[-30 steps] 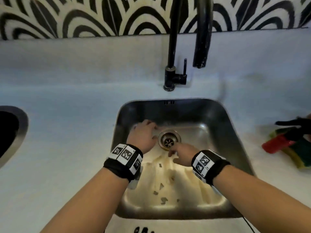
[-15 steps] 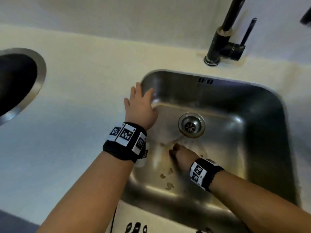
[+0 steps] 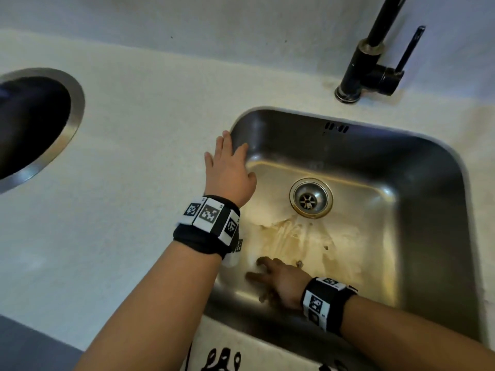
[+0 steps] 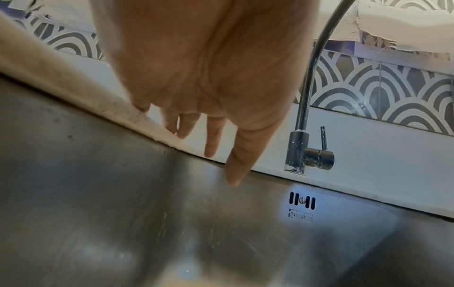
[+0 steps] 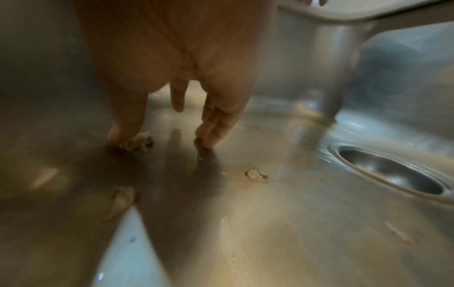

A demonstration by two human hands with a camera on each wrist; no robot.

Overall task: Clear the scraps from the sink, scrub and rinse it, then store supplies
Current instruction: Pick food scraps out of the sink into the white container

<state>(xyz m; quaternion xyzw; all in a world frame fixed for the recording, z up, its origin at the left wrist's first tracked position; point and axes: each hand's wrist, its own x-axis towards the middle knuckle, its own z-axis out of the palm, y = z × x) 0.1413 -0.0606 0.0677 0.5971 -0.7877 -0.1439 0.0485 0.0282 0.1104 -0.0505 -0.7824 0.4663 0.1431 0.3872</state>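
A steel sink [image 3: 428,167] sits in a pale counter [image 3: 128,183] below scallop-patterned tiles [image 4: 383,91]. Left hand [image 3: 227,170], fingers straight, rests on its far-left corner. Right hand [image 3: 281,282], fingers spread, touches scraps [image 5: 137,143] near the front-left corner.

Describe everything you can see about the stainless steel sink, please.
The rectangular stainless steel sink is sunk into a pale speckled countertop, with rounded corners, a round metal drain in its floor and overflow slots in its back wall. The floor shows yellowish-brown streaks and small food scraps. The left hand rests, fingers straight, on the sink's back left corner; the right hand reaches the floor, fingertips touching it beside a scrap.
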